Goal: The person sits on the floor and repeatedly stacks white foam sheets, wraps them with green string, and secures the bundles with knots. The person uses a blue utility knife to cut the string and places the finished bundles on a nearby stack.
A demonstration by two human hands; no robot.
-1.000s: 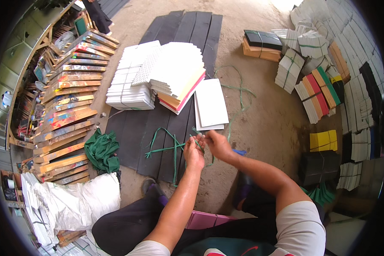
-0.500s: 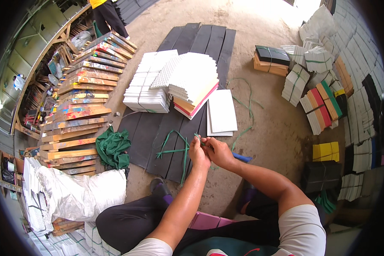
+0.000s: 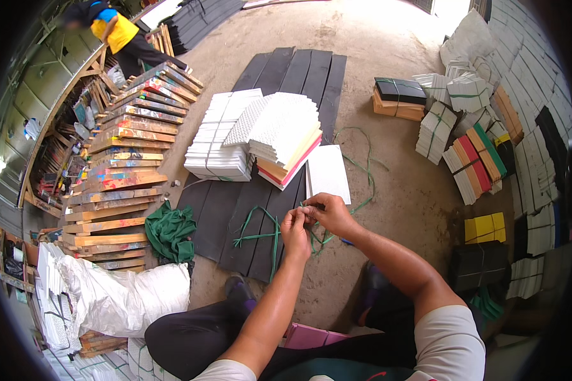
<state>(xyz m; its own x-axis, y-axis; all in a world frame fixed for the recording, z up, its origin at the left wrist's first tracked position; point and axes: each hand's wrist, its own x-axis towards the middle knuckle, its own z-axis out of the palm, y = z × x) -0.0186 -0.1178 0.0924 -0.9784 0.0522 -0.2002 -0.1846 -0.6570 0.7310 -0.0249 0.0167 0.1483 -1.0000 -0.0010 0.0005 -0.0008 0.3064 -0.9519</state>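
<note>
My left hand [image 3: 295, 232] and my right hand [image 3: 330, 213] meet over the near end of the black sheets, fingertips pinched together. Between them is a thin green plastic string [image 3: 321, 241], partly hidden by the fingers, with a loop hanging below. Another length of green string [image 3: 260, 237] lies bent on the black sheets [image 3: 235, 222], left of my hands. Just beyond my hands is a small pile of white sheets [image 3: 327, 173]. Past it stand a fanned stack of white textured sheets [image 3: 285, 127] over yellow and red ones, and a tied white stack [image 3: 216, 149].
Paint-stained wooden frames [image 3: 124, 162] line the left side, with a green cloth [image 3: 170, 232] and a white sack [image 3: 130, 289] nearby. Tied bundles of coloured sheets [image 3: 473, 155] stand at right. A person in a yellow top [image 3: 122, 35] bends over at the far left.
My hands stay together on the string, with the right hand now slightly higher and its fingers regripped. The person at the far left has come further into view, bending. The view has tilted up slightly.
</note>
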